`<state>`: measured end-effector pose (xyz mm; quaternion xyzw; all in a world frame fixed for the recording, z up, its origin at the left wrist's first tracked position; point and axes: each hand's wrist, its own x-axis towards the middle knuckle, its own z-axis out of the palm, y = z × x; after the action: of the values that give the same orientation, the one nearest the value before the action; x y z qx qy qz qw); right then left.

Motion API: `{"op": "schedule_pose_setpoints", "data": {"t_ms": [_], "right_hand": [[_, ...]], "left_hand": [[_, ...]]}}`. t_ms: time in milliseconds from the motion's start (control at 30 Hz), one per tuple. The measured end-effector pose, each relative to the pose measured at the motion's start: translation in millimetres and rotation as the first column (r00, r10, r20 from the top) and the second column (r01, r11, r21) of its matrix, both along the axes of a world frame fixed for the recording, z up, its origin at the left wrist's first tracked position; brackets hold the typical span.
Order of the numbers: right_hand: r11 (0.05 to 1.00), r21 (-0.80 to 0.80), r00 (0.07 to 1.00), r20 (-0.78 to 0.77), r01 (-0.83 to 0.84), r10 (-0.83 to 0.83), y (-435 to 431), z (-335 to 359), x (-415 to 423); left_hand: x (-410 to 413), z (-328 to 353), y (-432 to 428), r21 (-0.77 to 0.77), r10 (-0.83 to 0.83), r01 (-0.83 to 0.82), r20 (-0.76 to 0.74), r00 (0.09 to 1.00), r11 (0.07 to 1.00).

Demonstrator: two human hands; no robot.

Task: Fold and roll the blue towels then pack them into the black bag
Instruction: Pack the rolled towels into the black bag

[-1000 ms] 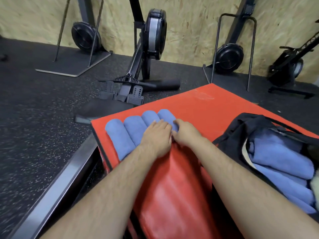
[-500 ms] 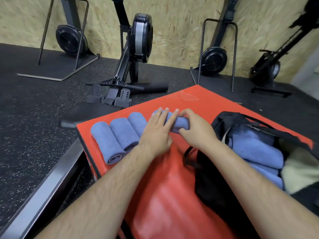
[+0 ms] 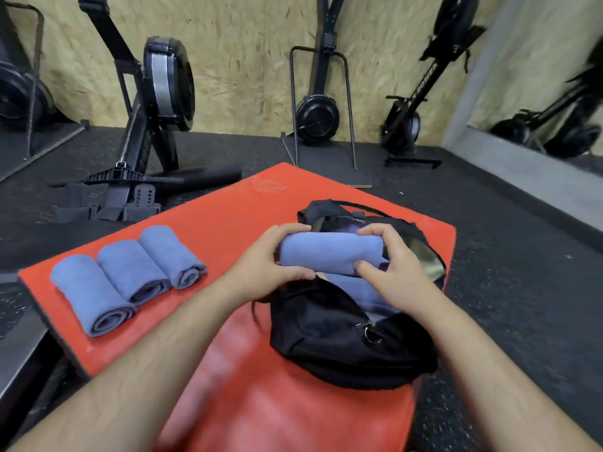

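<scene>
Both hands hold one rolled blue terry towel [image 3: 329, 252] above the open black fabric bag [image 3: 342, 340].

The left hand [image 3: 264, 259] grips the left end of the roll and the right hand [image 3: 388, 265] grips the right end, fingers curled over the top and thumbs on the near side. The roll lies level, just above the bag mouth. More blue towel cloth [image 3: 355, 288] shows inside the bag. The bag rests on the red padded mat [image 3: 228, 210]. Three further rolled blue towels [image 3: 132, 270] lie side by side, touching, on the mat's left part, well apart from the bag.
</scene>
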<state>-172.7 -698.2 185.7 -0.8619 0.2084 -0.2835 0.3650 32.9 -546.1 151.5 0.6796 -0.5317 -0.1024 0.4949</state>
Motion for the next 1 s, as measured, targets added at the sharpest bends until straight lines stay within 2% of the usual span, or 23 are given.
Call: {"op": "schedule_pose_setpoints", "data": {"t_ms": [133, 300, 433, 500, 633, 767, 867, 933, 1000], "right_hand": [[0.995, 0.071, 0.996, -0.050, 0.074, -0.070, -19.9, -8.6, -30.4], [0.994, -0.025, 0.987, -0.123, 0.102, -0.104, -37.5, -20.6, -54.7], [0.991, -0.069, 0.970, -0.211, 0.111, -0.123, -42.1, -31.3, -56.5], [0.987, -0.122, 0.946, -0.292, 0.105, -0.137, -45.9, -36.3, -52.0], [0.926, -0.351, 0.877, -0.391, 0.137, -0.278, -49.8, -37.6, -34.7], [0.857, -0.482, 0.811, -0.419, 0.183, -0.409, -47.3, -34.4, -17.2], [0.789, -0.587, 0.765, -0.418, 0.184, -0.490, -43.3, -35.8, -9.7], [0.778, -0.613, 0.800, -0.395, 0.136, -0.451, -41.2, -39.5, -4.2], [0.805, -0.587, 0.837, -0.394, 0.090, -0.380, -40.8, -43.1, 3.9]], "left_hand": [[-24.9, -3.9, -20.9, 0.000, -0.055, 0.055, 0.019, 0.998, 0.998], [-51.0, -10.8, -52.0, 0.047, -0.089, 0.088, 0.022, 0.996, 0.995], [-57.7, -17.3, -64.7, 0.102, -0.047, 0.046, 0.006, 0.999, 0.994], [-58.1, -21.2, -68.8, 0.130, -0.019, 0.016, 0.023, 1.000, 0.991], [-58.6, -29.7, -74.7, 0.165, 0.053, -0.070, 0.105, 0.993, 0.984], [-62.1, -39.5, -83.1, 0.112, 0.174, -0.215, 0.300, 0.938, 0.970], [-64.2, -40.3, -86.3, 0.087, 0.214, -0.297, 0.510, 0.833, 0.951], [-66.5, -37.5, -87.1, 0.069, 0.183, -0.292, 0.637, 0.749, 0.954], [-69.1, -37.1, -88.4, 0.138, 0.084, -0.232, 0.664, 0.743, 0.963]]}}
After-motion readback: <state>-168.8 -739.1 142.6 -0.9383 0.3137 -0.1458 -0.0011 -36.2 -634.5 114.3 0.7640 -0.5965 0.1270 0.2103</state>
